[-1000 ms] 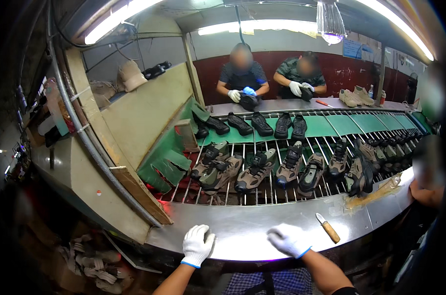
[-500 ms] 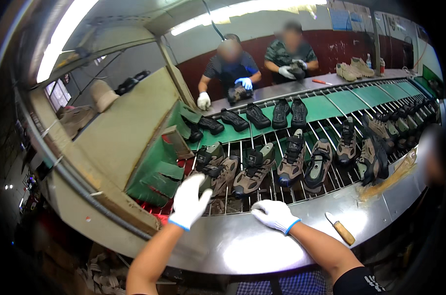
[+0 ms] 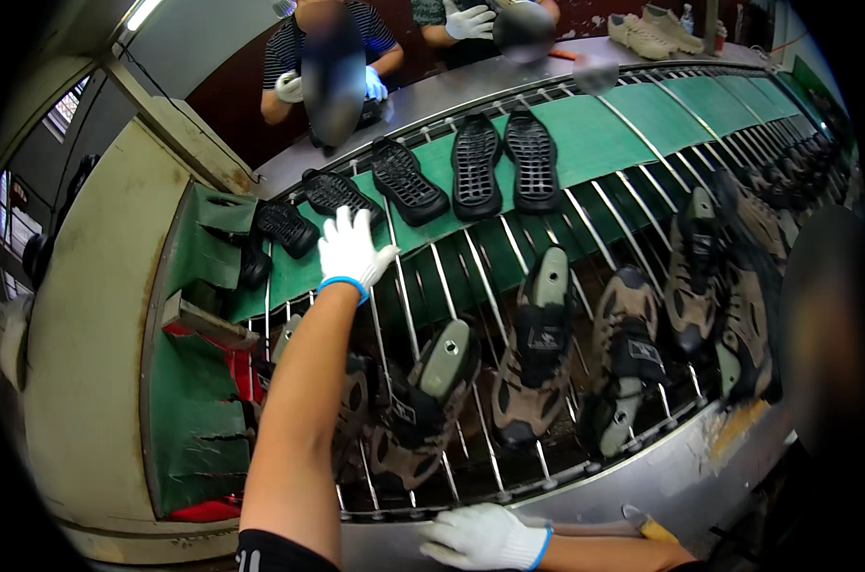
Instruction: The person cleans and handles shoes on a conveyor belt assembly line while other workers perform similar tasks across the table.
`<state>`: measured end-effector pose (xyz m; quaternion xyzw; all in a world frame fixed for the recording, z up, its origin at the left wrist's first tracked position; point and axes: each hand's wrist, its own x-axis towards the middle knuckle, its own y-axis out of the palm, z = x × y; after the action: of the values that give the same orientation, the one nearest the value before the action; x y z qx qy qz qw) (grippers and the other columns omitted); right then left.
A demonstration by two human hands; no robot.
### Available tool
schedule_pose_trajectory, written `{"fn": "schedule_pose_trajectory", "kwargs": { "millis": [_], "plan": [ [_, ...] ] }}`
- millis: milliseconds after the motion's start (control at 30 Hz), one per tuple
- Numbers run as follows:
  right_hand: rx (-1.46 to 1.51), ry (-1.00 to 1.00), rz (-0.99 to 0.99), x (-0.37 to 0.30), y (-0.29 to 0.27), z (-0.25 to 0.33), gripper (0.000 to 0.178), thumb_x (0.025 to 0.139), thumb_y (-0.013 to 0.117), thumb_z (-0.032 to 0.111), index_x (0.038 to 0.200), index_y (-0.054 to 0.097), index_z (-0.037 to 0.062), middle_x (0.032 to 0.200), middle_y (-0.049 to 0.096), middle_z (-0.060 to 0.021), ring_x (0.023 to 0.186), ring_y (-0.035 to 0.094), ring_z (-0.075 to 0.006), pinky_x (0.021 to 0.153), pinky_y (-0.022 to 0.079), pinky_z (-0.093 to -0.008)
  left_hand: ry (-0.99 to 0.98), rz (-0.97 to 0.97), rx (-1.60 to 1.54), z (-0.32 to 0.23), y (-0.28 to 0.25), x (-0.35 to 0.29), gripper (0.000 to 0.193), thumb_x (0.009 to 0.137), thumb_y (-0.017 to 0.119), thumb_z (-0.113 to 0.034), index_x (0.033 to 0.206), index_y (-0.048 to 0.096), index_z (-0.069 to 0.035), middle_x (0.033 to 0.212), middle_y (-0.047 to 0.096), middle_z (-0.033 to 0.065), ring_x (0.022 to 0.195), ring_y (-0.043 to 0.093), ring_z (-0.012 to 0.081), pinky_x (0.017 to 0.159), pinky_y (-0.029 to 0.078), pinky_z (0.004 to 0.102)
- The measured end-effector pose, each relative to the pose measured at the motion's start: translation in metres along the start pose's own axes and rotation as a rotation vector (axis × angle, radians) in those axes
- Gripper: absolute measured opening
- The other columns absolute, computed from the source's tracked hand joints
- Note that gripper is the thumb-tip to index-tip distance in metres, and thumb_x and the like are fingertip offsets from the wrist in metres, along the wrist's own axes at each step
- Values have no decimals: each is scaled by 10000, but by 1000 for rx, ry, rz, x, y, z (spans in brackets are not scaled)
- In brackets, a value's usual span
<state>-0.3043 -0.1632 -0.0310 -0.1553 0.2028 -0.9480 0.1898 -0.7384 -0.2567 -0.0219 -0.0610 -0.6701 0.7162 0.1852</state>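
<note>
My left hand (image 3: 352, 250), in a white knit glove with a blue cuff, reaches over the conveyor with fingers spread. Its fingertips overlap the lower edge of a black shoe sole (image 3: 331, 187); whether they touch it I cannot tell. More black soles lie in a row on the green strip, among them a gridded sole (image 3: 406, 179) just right of the hand. My right hand (image 3: 485, 537), gloved alike, rests with loosely extended fingers on the metal counter edge, holding nothing. Between my hands, brown and black shoes on lasts sit on the rods, such as this shoe (image 3: 418, 410).
Metal rods (image 3: 480, 276) carry the shoes and the green strip (image 3: 604, 133). A torn green flap curtain (image 3: 199, 410) hangs at the left opening. The wooden-handled knife (image 3: 653, 527) lies right of my right hand. Across the line, two people handle dark shoe parts; beige shoes (image 3: 653, 33) stand far right.
My left hand has gone from above the nearest shoes to the row of soles farther away. My right hand stays on the counter. The view has moved closer to the conveyor.
</note>
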Motion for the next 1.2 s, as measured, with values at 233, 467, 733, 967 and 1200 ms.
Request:
{"fn": "schedule_pose_trajectory", "kwargs": {
  "millis": [233,467,733,967,1200],
  "plan": [
    [224,182,149,16,-16,-8,340,1031,620,369,1195,738,96,996,715,-189,889,693,-420,787,560,-539,-134,69,129,39,34,68,762,828,756,-648,1419,683,-173,1711,338,203,1552,279,513,1258,205,677],
    [277,169,47,26,-25,-6,260,998,639,306,1139,692,94,898,651,-169,820,655,-399,720,526,-518,-220,44,19,130,41,49,710,813,825,-571,1423,659,-247,1358,613,200,1205,652,409,1008,543,505],
    [142,180,118,12,46,-15,280,998,642,302,1182,687,96,895,658,-172,803,660,-396,702,530,-513,217,113,128,110,5,30,524,907,693,-464,1306,614,-132,1065,727,188,964,738,402,870,568,528],
    [91,-20,-65,1,65,-44,330,1072,588,367,1232,679,94,948,672,-139,873,721,-342,755,595,-442,343,-292,-189,44,-114,-68,435,802,845,-269,1197,720,-136,1027,773,157,895,758,388,791,610,459],
    [-25,-61,-127,7,43,-25,411,1091,536,383,1259,683,38,1224,708,-164,1101,695,-377,948,567,-464,463,-257,-185,-12,-239,-280,368,626,836,-206,957,712,-104,805,698,145,752,693,387,692,557,457]
  ]
}}
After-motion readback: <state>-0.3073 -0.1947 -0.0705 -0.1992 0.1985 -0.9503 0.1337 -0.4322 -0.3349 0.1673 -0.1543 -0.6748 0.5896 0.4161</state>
